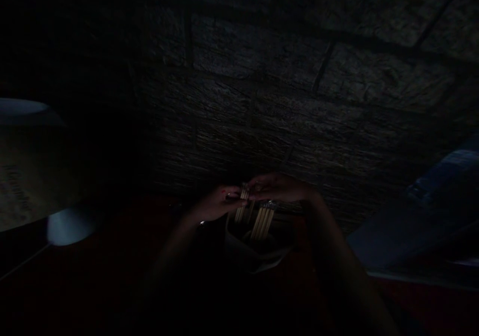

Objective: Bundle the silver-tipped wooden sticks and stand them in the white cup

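Note:
The light is very dim. My left hand is closed, its thumb and fingers pinching a small bundle of thin pale sticks that stands nearly upright. Close against its top, my right hand has its fingers drawn together; what exactly is between them is too dark to make out. Below both hands is an open bag-like container with a pale rim. A second bundle of pale sticks leans inside it, with something shiny around its upper end. The lower ends of the sticks are lost in shadow.
A rough stone-block wall rises in front of me. On the left are a box with lettering and a whitish rounded object. A bluish, partly glossy object stands on the right. The surface beneath looks dark red.

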### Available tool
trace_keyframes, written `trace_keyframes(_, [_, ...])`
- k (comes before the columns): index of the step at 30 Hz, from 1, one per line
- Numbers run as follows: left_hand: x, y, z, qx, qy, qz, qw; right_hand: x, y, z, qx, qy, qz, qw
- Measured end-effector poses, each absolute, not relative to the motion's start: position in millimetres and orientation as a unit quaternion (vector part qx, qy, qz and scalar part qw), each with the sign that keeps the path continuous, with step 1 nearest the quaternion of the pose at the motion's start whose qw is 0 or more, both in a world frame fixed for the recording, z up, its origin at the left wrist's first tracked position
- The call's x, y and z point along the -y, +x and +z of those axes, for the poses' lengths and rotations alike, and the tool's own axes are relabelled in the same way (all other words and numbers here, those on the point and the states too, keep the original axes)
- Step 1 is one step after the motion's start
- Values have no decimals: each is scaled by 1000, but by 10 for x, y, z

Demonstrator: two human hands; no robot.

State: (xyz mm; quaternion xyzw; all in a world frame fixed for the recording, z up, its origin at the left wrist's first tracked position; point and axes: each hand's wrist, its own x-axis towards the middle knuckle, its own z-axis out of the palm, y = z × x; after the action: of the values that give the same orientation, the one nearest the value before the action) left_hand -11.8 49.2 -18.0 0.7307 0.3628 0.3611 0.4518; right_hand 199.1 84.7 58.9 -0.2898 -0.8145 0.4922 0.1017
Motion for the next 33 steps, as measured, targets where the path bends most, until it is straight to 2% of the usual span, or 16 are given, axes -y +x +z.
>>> trace_keyframes(3, [-483,-150,-172,-375,719,373,451,-744,2056,553,802,-326,470,171])
trace_keyframes(8, [-437,-177,-145,-412,700,365,454,-481,2265,430,793,-421,341,278])
trace_keyframes(13, [-394,-116,-123,-405,702,342,476,-301,2430,348,777,-457,317,294])
trace_keyframes(18, [-403,-70,-134,-375,690,349,511,-325,2356,302,728,-477,373,321])
trace_keyframes(26, [-410,-74,-190,-365,695,350,511,-302,2152,267,711,-470,388,349])
trace_keyframes(33, [-514,-68,-256,-351,711,359,492,-207,1994,289,769,-451,294,345])
